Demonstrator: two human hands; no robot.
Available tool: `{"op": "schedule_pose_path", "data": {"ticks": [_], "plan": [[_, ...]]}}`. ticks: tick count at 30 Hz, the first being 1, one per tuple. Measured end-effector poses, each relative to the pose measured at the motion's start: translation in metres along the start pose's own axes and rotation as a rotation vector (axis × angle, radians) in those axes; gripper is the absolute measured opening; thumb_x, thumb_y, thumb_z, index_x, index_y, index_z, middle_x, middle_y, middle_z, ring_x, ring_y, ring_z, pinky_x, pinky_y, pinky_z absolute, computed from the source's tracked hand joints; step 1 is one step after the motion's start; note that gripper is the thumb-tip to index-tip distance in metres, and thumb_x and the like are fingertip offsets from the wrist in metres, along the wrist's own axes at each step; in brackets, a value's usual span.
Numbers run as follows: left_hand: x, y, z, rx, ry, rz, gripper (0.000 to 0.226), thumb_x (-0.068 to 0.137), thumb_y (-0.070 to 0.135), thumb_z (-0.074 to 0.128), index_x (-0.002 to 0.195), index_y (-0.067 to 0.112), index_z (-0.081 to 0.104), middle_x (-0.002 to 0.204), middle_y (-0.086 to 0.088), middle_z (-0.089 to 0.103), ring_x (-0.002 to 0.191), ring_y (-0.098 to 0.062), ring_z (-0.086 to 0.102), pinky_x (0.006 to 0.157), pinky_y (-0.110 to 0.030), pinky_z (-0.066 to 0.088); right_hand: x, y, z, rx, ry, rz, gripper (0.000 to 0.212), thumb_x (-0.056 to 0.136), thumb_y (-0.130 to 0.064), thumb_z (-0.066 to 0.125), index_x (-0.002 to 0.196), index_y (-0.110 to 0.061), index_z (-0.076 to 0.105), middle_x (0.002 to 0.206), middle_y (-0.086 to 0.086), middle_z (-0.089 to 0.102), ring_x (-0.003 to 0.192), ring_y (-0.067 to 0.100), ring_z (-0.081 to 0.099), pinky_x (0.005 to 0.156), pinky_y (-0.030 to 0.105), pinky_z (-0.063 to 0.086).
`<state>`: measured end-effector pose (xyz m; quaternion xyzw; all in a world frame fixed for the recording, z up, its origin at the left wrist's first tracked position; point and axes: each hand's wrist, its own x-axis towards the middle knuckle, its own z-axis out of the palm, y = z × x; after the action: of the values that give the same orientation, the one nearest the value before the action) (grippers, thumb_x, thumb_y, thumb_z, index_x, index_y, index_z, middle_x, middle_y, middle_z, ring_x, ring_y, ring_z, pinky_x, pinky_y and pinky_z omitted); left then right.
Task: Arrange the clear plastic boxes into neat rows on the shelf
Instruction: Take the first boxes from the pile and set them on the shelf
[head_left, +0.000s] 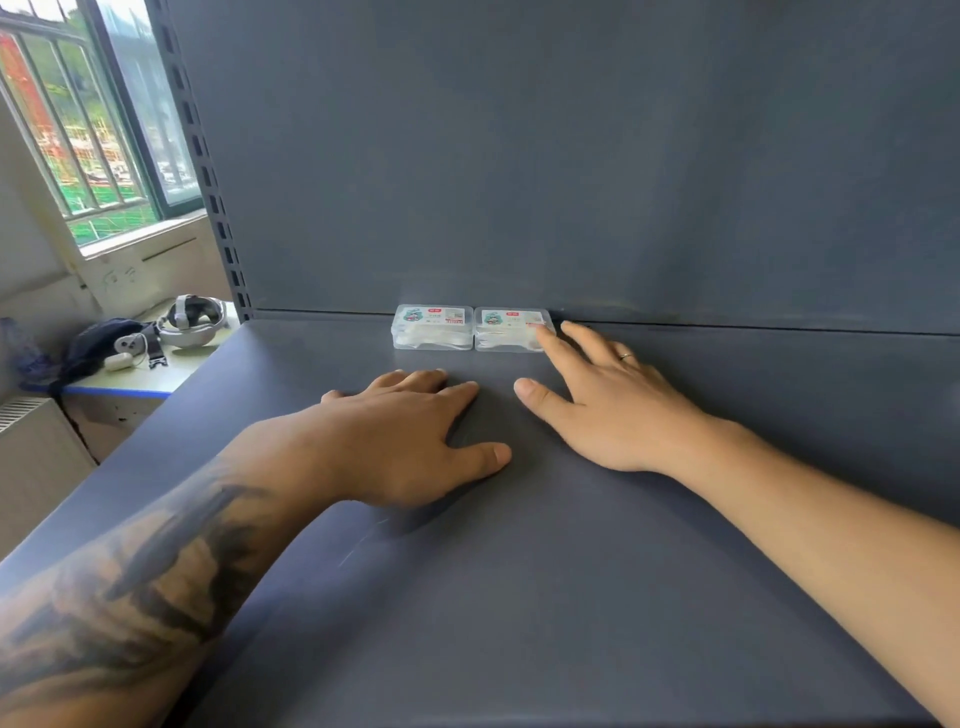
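Nudging is the step: on the grey shelf (571, 571), the right hand (613, 410), fingers straight, holding nothing, is touching the right clear box (506, 332); left hand (410, 441) is lying flat. Press gently, keeping both boxes flush beside the left clear box (432, 328).

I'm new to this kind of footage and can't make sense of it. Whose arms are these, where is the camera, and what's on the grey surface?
No machine here: a person films with a camera worn on the head, looking forward and down. The left hand lies flat on the grey shelf, holding nothing. The right hand is open too; its forefinger touches the right box. A left box sits beside it, both against the back panel. Both are clear plastic with labels. Off to the left, a side table holds a headset.
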<state>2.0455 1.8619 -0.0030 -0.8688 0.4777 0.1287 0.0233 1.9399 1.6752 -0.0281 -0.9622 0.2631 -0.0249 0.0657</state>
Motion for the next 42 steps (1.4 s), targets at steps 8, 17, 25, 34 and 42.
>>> {"op": "schedule_pose_path", "data": {"ticks": [8, 17, 25, 34, 42], "plan": [[-0.016, 0.013, 0.011, -0.062, 0.067, -0.009, 0.084, 0.091, 0.081, 0.031, 0.16, 0.035, 0.023, 0.169, 0.01, 0.017, 0.157, -0.022, 0.013, 0.123, -0.054, 0.022, -0.088, 0.043, -0.01, 0.001, -0.095, 0.091, 0.083, 0.088, -0.087, 0.02, 0.16, -0.049, 0.01, 0.172, -0.01, 0.001, 0.158, 0.017, 0.002, 0.126, 0.046, 0.008], [-0.092, 0.136, 0.048, -0.078, 0.251, -0.005, 0.099, 0.066, 0.101, 0.013, 0.141, 0.046, 0.047, 0.15, 0.012, 0.047, 0.14, -0.02, 0.044, 0.114, -0.046, 0.039, -0.246, 0.152, -0.026, 0.053, 0.026, 0.123, 0.081, 0.089, -0.084, 0.031, 0.159, -0.043, 0.023, 0.17, -0.007, 0.015, 0.156, 0.02, 0.018, 0.124, 0.047, 0.021], [-0.161, 0.381, 0.09, -0.051, 0.267, 0.26, 0.066, 0.093, 0.077, 0.034, 0.152, 0.047, 0.035, 0.159, 0.012, 0.04, 0.142, -0.02, 0.044, 0.117, -0.049, 0.036, -0.42, 0.284, -0.044, 0.009, 0.122, 0.201, 0.072, 0.095, -0.074, 0.04, 0.157, -0.039, 0.028, 0.163, -0.005, 0.034, 0.146, 0.024, 0.038, 0.113, 0.047, 0.035], [-0.164, 0.595, 0.116, -0.002, 0.267, 0.559, 0.062, 0.095, 0.072, 0.04, 0.151, 0.043, 0.039, 0.156, 0.011, 0.043, 0.141, -0.018, 0.045, 0.117, -0.041, 0.035, -0.552, 0.44, -0.051, 0.076, 0.199, 0.439, 0.069, 0.095, -0.071, 0.046, 0.153, -0.037, 0.032, 0.154, -0.001, 0.045, 0.134, 0.029, 0.05, 0.103, 0.051, 0.047], [-0.094, 0.767, 0.134, -0.034, 0.236, 0.773, 0.063, 0.094, 0.074, 0.042, 0.149, 0.043, 0.04, 0.154, 0.007, 0.047, 0.138, -0.022, 0.049, 0.116, -0.051, 0.037, -0.623, 0.581, -0.052, 0.05, 0.25, 0.615, 0.06, 0.098, -0.064, 0.049, 0.147, -0.032, 0.043, 0.145, -0.002, 0.054, 0.129, 0.028, 0.054, 0.099, 0.051, 0.05]]}}
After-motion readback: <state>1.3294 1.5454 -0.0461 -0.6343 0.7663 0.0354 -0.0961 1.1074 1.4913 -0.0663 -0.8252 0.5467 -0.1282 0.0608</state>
